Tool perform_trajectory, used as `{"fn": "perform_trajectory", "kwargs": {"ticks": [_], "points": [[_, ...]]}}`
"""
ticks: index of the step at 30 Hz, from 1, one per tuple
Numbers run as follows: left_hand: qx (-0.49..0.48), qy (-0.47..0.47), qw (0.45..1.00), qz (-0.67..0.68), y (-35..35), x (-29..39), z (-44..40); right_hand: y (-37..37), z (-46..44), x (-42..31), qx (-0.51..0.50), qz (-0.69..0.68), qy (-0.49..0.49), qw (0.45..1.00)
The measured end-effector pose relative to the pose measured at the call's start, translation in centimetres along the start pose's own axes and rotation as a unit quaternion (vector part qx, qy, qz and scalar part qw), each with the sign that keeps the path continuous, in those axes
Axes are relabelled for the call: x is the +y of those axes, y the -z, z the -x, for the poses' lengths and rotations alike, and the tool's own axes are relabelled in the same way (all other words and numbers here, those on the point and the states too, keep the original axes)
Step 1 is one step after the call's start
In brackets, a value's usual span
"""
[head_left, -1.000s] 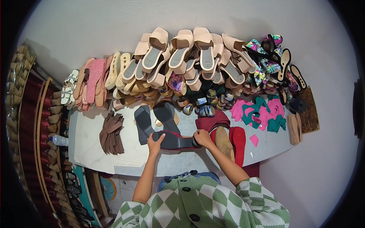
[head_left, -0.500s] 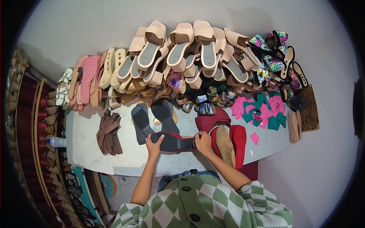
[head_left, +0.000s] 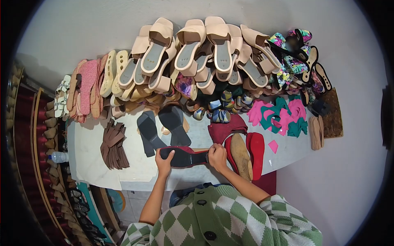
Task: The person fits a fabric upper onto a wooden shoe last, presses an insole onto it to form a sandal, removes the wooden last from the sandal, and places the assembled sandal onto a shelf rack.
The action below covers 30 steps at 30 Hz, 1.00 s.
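A sandal with a black sole (head_left: 180, 158) and red edging is held level across the table's front, underside facing me. My left hand (head_left: 164, 162) is closed around its broad toe end, thumb pressed on the sole. At the narrow heel end, my right hand (head_left: 217, 156) grips with fingers curled. Just beyond it lie two dark soles, one (head_left: 149, 130) on the left and one (head_left: 174, 119) on the right. Close to my right hand are a worn tan shoe last (head_left: 241, 153), a red insole-shaped piece (head_left: 257, 152) and a maroon piece (head_left: 228, 128).
Beige heeled sandals (head_left: 188, 53) are piled along the wall. Brown strips (head_left: 115, 145) lie at left on the table (head_left: 90, 164). Pink cutouts (head_left: 256, 111) and green cutouts (head_left: 299, 128) lie at right. A bottle (head_left: 59, 157) stands by the left shelf.
The sole has tilted so its underside faces me more squarely. Both hands keep their grip at the two ends. The whole view has shifted slightly.
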State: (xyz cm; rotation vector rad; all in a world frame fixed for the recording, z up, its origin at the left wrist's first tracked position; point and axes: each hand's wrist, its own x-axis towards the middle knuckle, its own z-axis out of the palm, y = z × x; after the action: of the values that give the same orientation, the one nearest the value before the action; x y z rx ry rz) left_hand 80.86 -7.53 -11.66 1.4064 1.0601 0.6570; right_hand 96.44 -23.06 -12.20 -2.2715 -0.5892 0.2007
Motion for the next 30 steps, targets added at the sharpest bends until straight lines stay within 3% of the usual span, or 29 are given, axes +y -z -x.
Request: {"fn": "perform_trajectory", "kwargs": {"ticks": [8,12,15,25,30], "points": [[0.013,-0.011,1.000,-0.010,-0.3,-2.3,-1.7,-0.2,-1.1,-0.1,0.038,0.013,0.001,0.999],[0.015,-0.005,1.000,-0.020,-0.3,-2.0,-2.0,-0.3,-1.8,1.0,-0.076,-0.082,-0.189,0.976],[0.016,-0.012,1.000,-0.015,-0.1,-2.1,-1.6,0.2,-1.3,0.1,-0.074,-0.062,-0.202,0.975],[0.021,-0.018,1.000,-0.004,0.0,-1.7,-0.7,0.3,0.2,-1.0,0.032,-0.036,-0.080,0.996],[0.010,-0.007,1.000,0.020,-0.2,-1.2,-0.7,0.3,-0.3,-0.8,0.005,0.000,-0.094,0.996]]}}
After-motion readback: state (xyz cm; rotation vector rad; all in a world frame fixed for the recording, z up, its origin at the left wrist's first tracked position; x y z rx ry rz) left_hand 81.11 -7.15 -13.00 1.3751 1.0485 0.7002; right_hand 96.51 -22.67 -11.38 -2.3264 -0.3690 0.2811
